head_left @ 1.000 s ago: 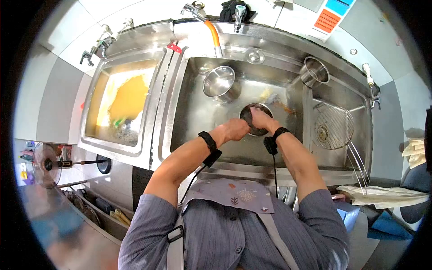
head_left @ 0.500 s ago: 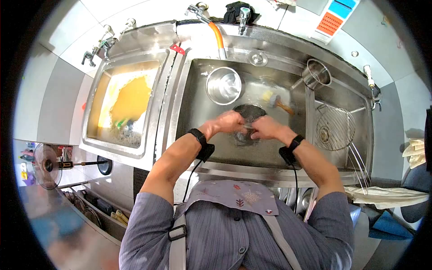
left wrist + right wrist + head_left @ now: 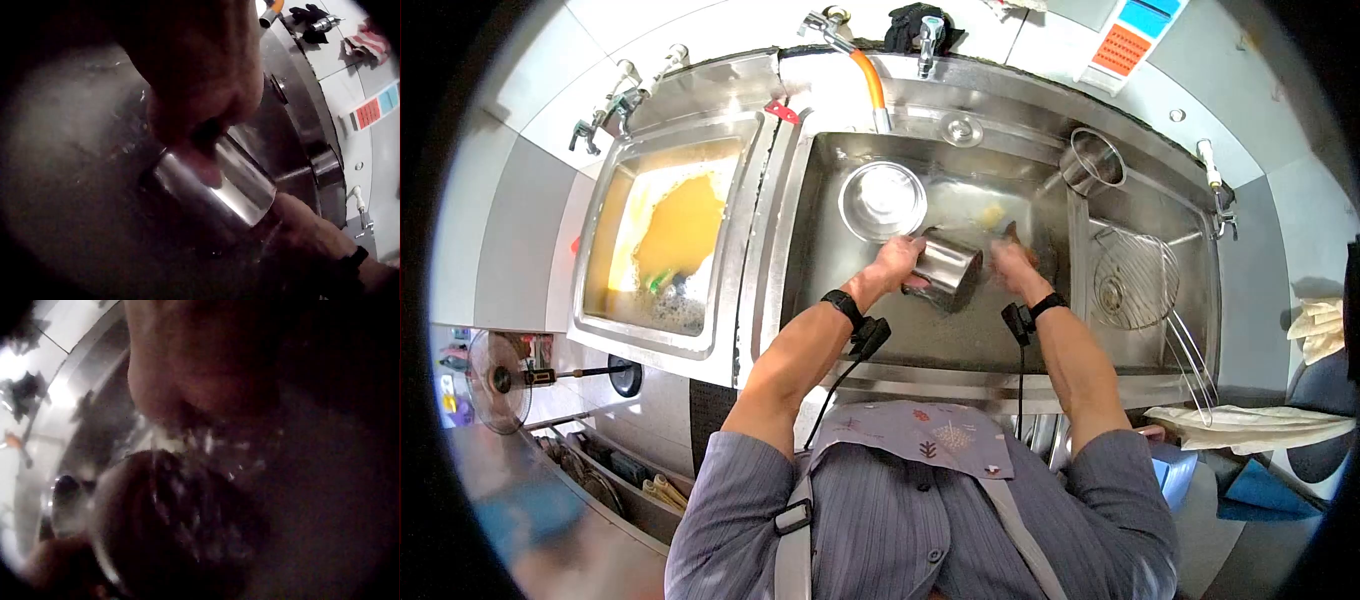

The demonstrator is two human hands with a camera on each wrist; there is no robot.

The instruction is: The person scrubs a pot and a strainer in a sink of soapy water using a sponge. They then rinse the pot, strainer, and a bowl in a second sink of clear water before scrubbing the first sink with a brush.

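Note:
My left hand (image 3: 895,262) grips a steel cup (image 3: 947,264) near its closed end, fingers and thumb round its side. The cup lies tilted over the water, its mouth toward my right hand (image 3: 1010,265). In the left wrist view, the shiny cup (image 3: 240,194) spans between my left hand (image 3: 203,106) and right hand (image 3: 306,225). My right hand is at the brush (image 3: 1011,232), its fingers curled about the handle; blur hides the exact hold. Splashing water covers its fingertips in the right wrist view, beside the dark cup mouth (image 3: 134,519).
A round steel pot (image 3: 882,201) stands in the sink behind my left hand. Another steel container (image 3: 1092,163) sits at the back right, above a wire strainer (image 3: 1138,278). At left, a basin (image 3: 683,225) holds yellowish liquid. An orange hose (image 3: 867,78) hangs over the back edge.
The cup, between both hands half a second ago, is now in my left hand alone and tilted on its side. My right hand has moved off it to the brush.

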